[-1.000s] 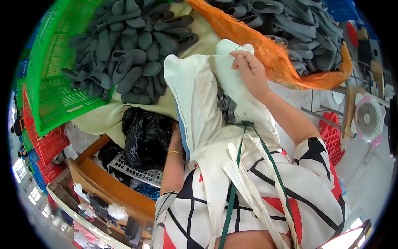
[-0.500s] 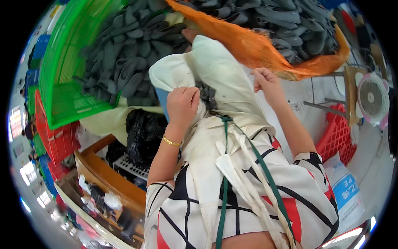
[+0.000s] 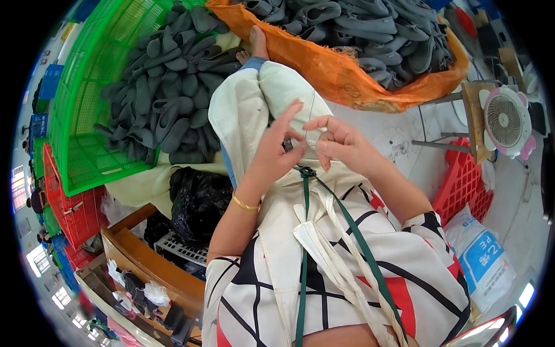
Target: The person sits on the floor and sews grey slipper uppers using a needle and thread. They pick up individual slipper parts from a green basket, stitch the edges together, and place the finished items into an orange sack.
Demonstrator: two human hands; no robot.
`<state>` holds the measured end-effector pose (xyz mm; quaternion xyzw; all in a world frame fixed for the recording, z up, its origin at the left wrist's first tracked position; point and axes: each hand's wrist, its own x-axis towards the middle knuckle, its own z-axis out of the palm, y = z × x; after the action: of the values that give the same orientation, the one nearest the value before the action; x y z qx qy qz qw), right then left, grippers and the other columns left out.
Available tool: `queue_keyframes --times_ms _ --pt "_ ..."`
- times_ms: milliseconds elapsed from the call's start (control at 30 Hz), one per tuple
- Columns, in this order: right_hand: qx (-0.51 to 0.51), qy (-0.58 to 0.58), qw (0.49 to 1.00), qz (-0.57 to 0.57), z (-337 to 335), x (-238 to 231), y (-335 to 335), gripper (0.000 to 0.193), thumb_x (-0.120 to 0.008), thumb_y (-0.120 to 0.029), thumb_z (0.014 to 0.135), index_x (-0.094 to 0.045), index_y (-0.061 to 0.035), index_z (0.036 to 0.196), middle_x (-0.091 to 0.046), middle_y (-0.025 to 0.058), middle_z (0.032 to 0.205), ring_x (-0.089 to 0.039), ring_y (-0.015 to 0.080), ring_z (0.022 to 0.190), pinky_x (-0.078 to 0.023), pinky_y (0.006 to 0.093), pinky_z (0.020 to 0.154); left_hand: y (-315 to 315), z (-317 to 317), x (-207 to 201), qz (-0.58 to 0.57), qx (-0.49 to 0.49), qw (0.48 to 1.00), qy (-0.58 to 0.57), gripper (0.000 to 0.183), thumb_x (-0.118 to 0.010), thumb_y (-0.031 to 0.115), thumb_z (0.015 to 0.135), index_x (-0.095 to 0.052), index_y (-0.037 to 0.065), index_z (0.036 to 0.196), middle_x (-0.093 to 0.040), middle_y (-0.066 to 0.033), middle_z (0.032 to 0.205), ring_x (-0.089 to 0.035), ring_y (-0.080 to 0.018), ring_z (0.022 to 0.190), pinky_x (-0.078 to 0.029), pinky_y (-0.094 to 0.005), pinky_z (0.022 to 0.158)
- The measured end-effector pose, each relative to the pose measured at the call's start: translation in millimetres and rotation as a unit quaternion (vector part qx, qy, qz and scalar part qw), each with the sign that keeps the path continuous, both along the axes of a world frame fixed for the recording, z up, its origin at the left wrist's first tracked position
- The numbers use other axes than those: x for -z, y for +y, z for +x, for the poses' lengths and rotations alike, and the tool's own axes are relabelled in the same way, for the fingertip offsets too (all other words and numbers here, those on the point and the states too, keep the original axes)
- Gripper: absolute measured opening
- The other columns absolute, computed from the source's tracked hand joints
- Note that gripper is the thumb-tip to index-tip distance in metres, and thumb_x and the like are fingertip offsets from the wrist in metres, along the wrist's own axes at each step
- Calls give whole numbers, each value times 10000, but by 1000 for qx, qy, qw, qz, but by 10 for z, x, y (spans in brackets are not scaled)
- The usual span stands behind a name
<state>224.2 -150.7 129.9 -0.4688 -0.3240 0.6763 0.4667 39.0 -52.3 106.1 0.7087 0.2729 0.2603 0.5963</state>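
Note:
My left hand is raised over my lap, index finger stretched out and thumb apart from it. Facing it, my right hand has its index finger reaching toward the left hand while its other fingers are curled; whatever they may pinch is too small to make out. A small dark grey piece shows in the gap by my left thumb, mostly hidden behind that hand. Beneath both hands, a whitish cloth apron covers my legs. A faint thin line, perhaps thread, crosses the cloth above the right hand.
Grey shoes fill a green plastic crate at the left. More lie in an orange woven sack ahead. A fan and red crate stand right; a wooden drawer and black bag are left.
My right hand has come in from the right, close to my left hand. The left hand has moved right and its index finger and thumb have spread. The dark grey piece is now mostly covered.

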Motion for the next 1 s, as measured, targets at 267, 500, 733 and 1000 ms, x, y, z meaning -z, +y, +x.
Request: queue_keyframes --times_ms 267,500,733,1000 --pt "75 174 980 -65 189 79 -77 255 -577 -95 956 -575 -21 1200 -572 4 682 -536 91 574 -429 208 512 364 -330 711 -265 92 959 -32 145 -661 145 956 -719 22 907 -682 18 826 -551 -40 692 -468 -201 639" --pt "432 220 873 57 1165 353 -180 132 -561 -77 966 -590 -9 1076 -580 36 789 -564 153 711 -502 264 679 389 -493 1157 -130 -40 987 88 173 -676 193 945 -726 32 908 -689 3 789 -553 -64 679 -460 -218 629" --pt "654 73 730 186 2132 499 -725 98 -598 -95 959 -604 -3 924 -594 78 861 -576 203 845 -478 404 1011 335 -405 1148 284 -70 916 274 122 -676 154 867 -681 81 965 -647 -112 952 -650 -291 838 -535 -379 708" --pt "425 -8 904 52 787 1038 -51 83 -625 -126 986 -641 -45 1000 -627 14 899 -607 120 801 -532 309 819 439 -508 1124 330 -6 892 310 131 -718 118 796 -619 68 865 -572 -103 837 -630 -289 795 -529 -415 678"
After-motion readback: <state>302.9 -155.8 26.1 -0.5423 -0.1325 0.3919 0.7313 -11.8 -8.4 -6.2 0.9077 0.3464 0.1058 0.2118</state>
